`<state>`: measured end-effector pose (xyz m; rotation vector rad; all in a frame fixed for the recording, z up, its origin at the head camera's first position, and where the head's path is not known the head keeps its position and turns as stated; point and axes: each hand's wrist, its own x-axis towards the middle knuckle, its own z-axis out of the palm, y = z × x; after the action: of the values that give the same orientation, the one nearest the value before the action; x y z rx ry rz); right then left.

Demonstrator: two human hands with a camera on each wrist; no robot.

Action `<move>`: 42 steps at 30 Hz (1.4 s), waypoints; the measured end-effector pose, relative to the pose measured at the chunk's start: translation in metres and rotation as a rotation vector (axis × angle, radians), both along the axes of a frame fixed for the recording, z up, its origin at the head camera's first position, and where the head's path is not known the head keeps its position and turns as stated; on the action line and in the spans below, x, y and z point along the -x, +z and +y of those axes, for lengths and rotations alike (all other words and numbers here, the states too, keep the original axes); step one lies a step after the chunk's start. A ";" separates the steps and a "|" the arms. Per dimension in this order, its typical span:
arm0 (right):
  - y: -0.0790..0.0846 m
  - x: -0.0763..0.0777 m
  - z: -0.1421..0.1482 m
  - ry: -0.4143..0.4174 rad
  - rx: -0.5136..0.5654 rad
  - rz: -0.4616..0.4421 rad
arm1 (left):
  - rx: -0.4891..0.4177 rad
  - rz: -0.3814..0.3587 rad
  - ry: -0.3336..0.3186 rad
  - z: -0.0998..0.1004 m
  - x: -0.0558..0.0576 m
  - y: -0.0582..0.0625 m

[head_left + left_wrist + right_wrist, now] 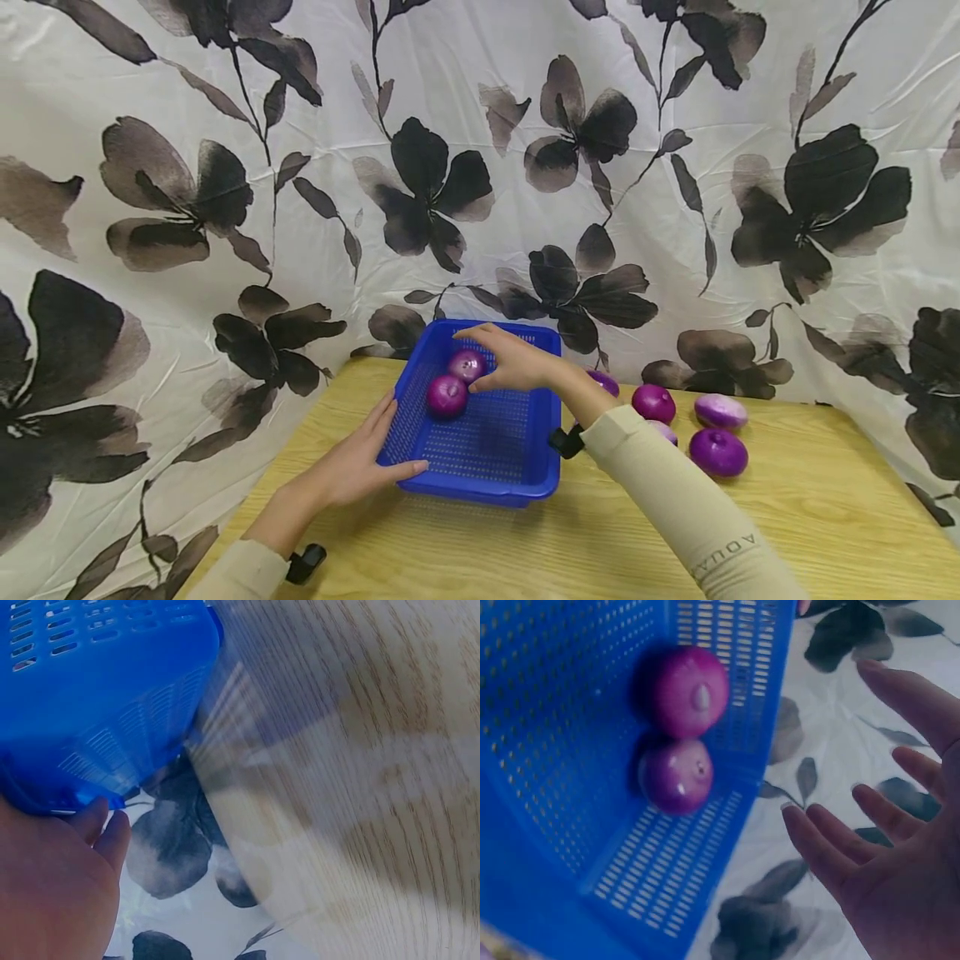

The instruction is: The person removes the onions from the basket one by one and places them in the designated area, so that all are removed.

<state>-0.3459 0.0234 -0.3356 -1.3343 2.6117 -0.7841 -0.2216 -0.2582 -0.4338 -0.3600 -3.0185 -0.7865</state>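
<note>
Two purple onions, a nearer one [447, 396] and a farther one [467, 365], lie side by side in a blue perforated plastic basket [480, 487]. In the right wrist view both onions [690, 691] sit against the basket's slotted walls. My right hand [517, 360] hovers over the basket beside the onions, its fingers spread and holding nothing. At the basket's near left corner my left hand [363, 458] touches the rim, with fairly straight fingers along the left side and the thumb over the front edge. The left wrist view shows its fingers [112, 840] against the basket's outside.
Several more purple onions [718, 453] lie on the wooden table [810, 500] right of the basket, some partly hidden by the right forearm. A white cloth with dark flowers [450, 83] hangs behind the table and along its left side.
</note>
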 end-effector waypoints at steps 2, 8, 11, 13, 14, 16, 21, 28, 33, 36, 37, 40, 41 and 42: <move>-0.003 0.005 -0.007 0.004 -0.007 -0.020 | 0.003 0.001 -0.001 0.000 0.000 0.000; -0.024 0.020 -0.024 -0.012 -0.030 -0.083 | 0.006 0.007 -0.012 0.000 0.000 0.001; -0.035 0.025 -0.031 -0.020 -0.054 -0.121 | 0.014 0.006 -0.012 0.000 -0.001 0.000; -0.042 0.028 -0.035 -0.028 -0.076 -0.138 | 0.013 0.005 -0.013 0.000 -0.001 -0.001; -0.045 0.029 -0.037 -0.030 -0.082 -0.144 | 0.015 0.004 -0.012 0.000 -0.001 0.000; -0.050 0.030 -0.040 -0.034 -0.106 -0.143 | 0.014 -0.001 -0.011 0.000 -0.001 0.000; -0.061 0.033 -0.048 -0.066 -0.172 -0.176 | 0.014 -0.002 -0.015 0.000 0.001 -0.001; -0.074 0.031 -0.059 -0.104 -0.220 -0.184 | 0.018 -0.011 -0.003 -0.001 -0.001 0.000; -0.076 0.031 -0.062 -0.095 -0.196 -0.178 | 0.020 -0.005 0.001 -0.001 -0.001 0.003; -0.079 0.031 -0.063 -0.094 -0.207 -0.178 | 0.026 -0.008 -0.001 0.000 -0.001 0.004; -0.080 0.031 -0.063 -0.095 -0.219 -0.184 | 0.026 -0.010 -0.002 0.000 -0.001 0.003; -0.084 0.030 -0.064 -0.090 -0.252 -0.222 | 0.024 -0.015 -0.001 0.001 -0.001 0.003; -0.085 0.029 -0.064 -0.085 -0.259 -0.234 | 0.023 -0.016 0.000 0.001 -0.001 0.002; -0.086 0.029 -0.064 -0.080 -0.265 -0.242 | 0.024 -0.017 0.001 0.002 -0.001 0.002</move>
<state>-0.3745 -0.0407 -0.4218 -1.0028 2.4836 -0.5443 -0.2201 -0.2565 -0.4320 -0.3545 -3.0463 -0.7571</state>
